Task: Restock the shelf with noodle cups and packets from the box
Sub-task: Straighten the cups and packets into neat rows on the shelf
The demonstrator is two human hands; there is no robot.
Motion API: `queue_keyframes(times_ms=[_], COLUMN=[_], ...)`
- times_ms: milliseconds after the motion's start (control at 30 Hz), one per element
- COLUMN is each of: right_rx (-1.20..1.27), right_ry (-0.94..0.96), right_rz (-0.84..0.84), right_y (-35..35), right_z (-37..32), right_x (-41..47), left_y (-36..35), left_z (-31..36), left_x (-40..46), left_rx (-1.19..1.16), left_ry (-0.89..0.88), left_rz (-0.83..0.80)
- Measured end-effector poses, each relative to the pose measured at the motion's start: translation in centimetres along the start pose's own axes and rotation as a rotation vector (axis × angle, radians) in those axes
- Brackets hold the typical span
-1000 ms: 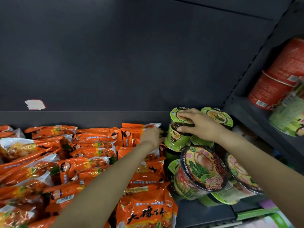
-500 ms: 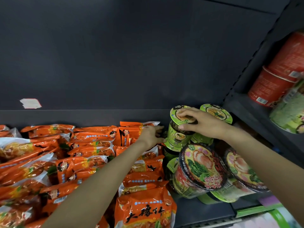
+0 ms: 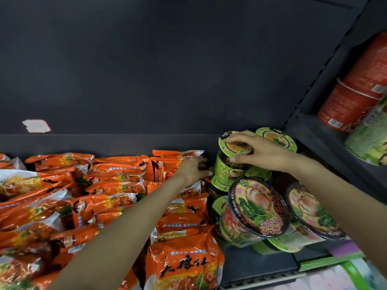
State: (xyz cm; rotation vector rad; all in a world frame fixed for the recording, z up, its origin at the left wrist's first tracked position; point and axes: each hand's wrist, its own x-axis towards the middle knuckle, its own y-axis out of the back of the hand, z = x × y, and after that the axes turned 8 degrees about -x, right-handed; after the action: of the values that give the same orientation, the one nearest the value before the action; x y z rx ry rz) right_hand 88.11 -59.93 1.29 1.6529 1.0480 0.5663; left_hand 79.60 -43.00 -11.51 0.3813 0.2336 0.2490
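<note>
Cup (image 3: 230,164) under right hand (image 3: 261,152), gripped

A dark grey back panel (image 3: 167,65) fills the upper view, with a torn pale sticker (image 3: 36,126) low on its left. A dark perforated upright (image 3: 326,65) runs at right, beside a side shelf (image 3: 326,143). Light is dim

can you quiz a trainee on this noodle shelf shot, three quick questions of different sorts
1. True or false: the right hand holds a red tub.
2. Which lies left of the green noodle cup? A) orange noodle packets B) bottles C) cans
3. Fill in: the left hand reaches between the packets and the ___.

Key: 1 false, its grip is on the green cup's lid; 2 A; 3 green noodle cup.
</note>
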Motion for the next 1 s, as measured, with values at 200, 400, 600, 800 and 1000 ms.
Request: queue_keyframes(times_ms=[200, 400, 600, 800, 1000], right_rx=[-0.098, -0.089, -0.109, -0.106, -0.132], right_ry=[-0.012, 0.070, 0.067, 0.032, -0.010], right_rz=[0.067, -0.040, -0.008, -0.016, 0.012], right_y=[-0.8, 0.0, 0.0, 0.2, -0.1], right_z=[-0.3, -0.3, -0.1, -0.1, -0.1], right_x=[0.1, 0.2, 0.4, -0.1, -0.4], left_y=[0.0, 0.0, 0.6, 0.5, -0.2], left_z=[0.9, 0.3, 0.5, 0.2, 0.2], left_x=[1.3, 1.0, 0.6, 0.4, -0.3], left_rx=[0.138, 0.095, 0.193, 0.205, 0.202], left_ry=[0.085, 0.092, 0.035, 0.018, -0.002], left_rz=[-0.014, 0.105, -0.113, -0.098, -0.034])
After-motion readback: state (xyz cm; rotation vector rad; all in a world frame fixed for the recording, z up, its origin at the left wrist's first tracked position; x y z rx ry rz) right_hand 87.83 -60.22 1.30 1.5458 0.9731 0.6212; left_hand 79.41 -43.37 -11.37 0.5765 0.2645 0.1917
